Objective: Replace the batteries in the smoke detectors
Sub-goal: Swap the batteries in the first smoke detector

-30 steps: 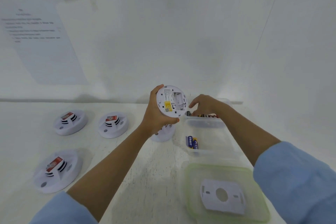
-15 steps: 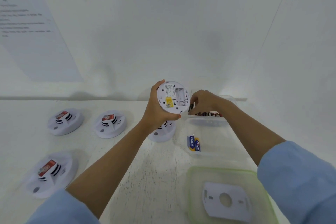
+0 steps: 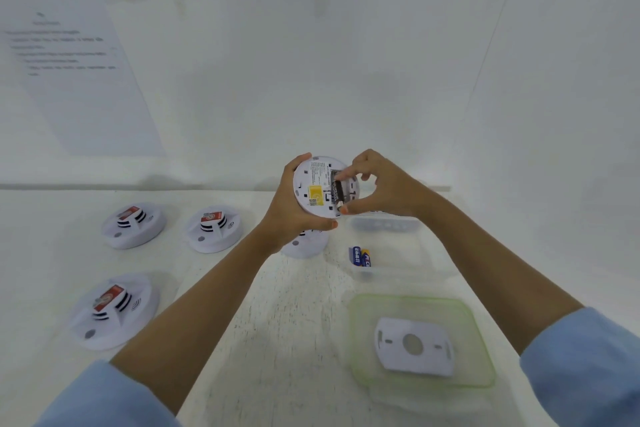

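A smoke detector (image 3: 311, 184) is being held up, a battery (image 3: 337, 192) pinched at its back.
Above the surface (image 3: 294, 305), the detector's rim is being gripped by the curled left hand (image 3: 287, 215); the battery is being pinched end to end by the right hand (image 3: 384, 184), seemingly partly seated in the detector.

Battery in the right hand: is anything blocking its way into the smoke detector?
Nothing visible does. The right hand pinches the battery at the open slot of the smoke detector, which the left hand holds; the mounting plate lies apart on the green-rimmed lid.
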Demonstrator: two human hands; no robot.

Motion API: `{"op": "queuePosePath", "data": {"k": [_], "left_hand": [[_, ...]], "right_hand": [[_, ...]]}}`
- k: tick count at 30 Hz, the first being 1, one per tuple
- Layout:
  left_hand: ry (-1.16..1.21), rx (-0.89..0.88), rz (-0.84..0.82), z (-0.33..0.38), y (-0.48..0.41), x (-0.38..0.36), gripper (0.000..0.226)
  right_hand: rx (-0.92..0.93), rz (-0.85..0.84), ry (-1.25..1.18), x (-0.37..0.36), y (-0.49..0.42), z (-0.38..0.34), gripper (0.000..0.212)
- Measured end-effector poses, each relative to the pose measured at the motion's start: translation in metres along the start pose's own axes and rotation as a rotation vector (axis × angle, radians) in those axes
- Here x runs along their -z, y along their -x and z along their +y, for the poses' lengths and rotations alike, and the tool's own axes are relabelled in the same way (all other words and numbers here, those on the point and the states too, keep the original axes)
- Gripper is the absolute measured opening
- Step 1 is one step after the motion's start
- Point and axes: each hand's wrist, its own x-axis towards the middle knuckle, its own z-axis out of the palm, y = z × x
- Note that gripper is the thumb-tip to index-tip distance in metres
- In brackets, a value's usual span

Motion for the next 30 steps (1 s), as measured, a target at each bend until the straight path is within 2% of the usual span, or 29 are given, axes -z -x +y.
{"op": "queuePosePath", "data": {"k": [7,10,15,22,27,30], "left_hand": [[-0.001,-0.003,-0.035,0.015,0.016,-0.003,0.105],[0.021,0.012,-0.049,0.019,0.021,-0.005,0.106],[0.028,0.011,-0.06,0.026,0.025,-0.006,0.104],[0.055,0.013,-0.078,0.031,0.031,-0.005,0.104],[0.073,0.015,-0.078,0.031,0.032,-0.004,0.104],[0.07,0.017,-0.082,0.029,0.033,-0.004,0.105]], "right_hand": [[0.012,-0.003,0.193,0.001,0.016,-0.013,0.048],[-0.018,0.04,0.2,0.002,0.02,-0.016,0.049],[-0.03,0.139,0.007,-0.003,0.026,-0.019,0.056],[-0.049,0.149,-0.164,-0.006,0.03,-0.017,0.052],[-0.024,0.057,-0.31,-0.007,0.035,-0.018,0.047],[-0.003,0.085,-0.336,-0.01,0.033,-0.015,0.045]]}}
